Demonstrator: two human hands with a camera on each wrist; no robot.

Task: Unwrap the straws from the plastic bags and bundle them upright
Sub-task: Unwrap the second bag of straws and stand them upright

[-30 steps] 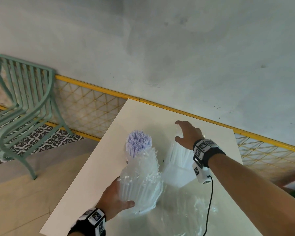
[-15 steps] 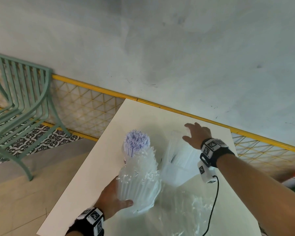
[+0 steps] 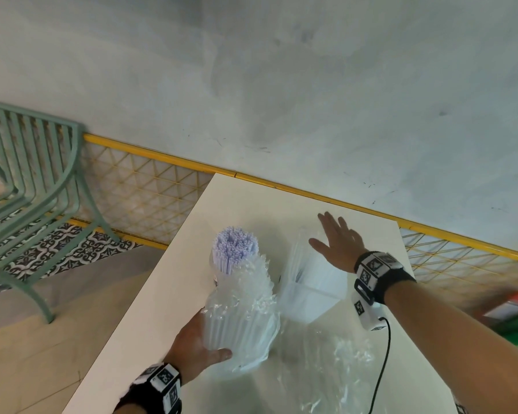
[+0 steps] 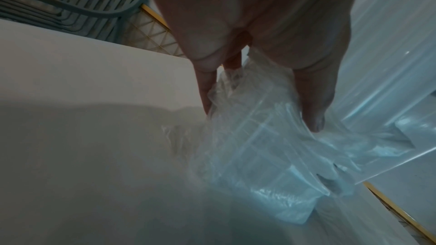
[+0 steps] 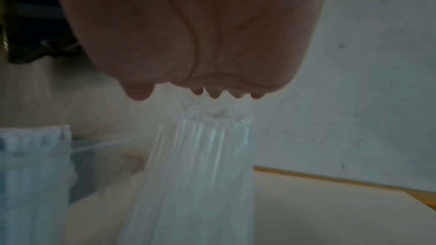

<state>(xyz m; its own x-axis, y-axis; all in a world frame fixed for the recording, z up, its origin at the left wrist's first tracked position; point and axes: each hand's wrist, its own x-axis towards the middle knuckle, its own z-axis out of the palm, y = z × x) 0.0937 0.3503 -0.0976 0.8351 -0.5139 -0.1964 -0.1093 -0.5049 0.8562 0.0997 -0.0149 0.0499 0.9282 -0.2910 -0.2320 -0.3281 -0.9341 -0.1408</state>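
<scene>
While my left hand point(image 3: 196, 343) curls around the near, lower part of the upright straw bundle point(image 3: 240, 297), my thumb lies across the wrapped front of it and my fingers go round the left side, so that hand is gripping the bundle through its plastic. From the left wrist view, my fingers point(image 4: 205, 88) dig into the crinkled clear wrapping point(image 4: 254, 128) at the base. The bundle stands on the white table point(image 3: 168, 294), left of centre; its far, upper end is bare, showing a cluster of pale lilac straw tips point(image 3: 235, 249), and the loosened wrapping bunches just below them.

My right hand point(image 3: 340, 245) is spread flat, fingers straight and apart, palm down over the top of a second bundle of clear-wrapped straws point(image 3: 308, 279) that stands just right of the first one. The right wrist view shows my fingertips point(image 5: 213, 95) right above the crimped top ends of those straws point(image 5: 202, 156); whether they touch I cannot tell, and the hand holds nothing.

Loose, empty clear plastic point(image 3: 335, 366) lies crumpled on the near right part of the table, by a black cable point(image 3: 382, 363) running from my right wristband. A green metal chair point(image 3: 33, 186) stands on the floor well to the left, and a yellow rail point(image 3: 281, 186) runs along the wall behind the table's far edge.
</scene>
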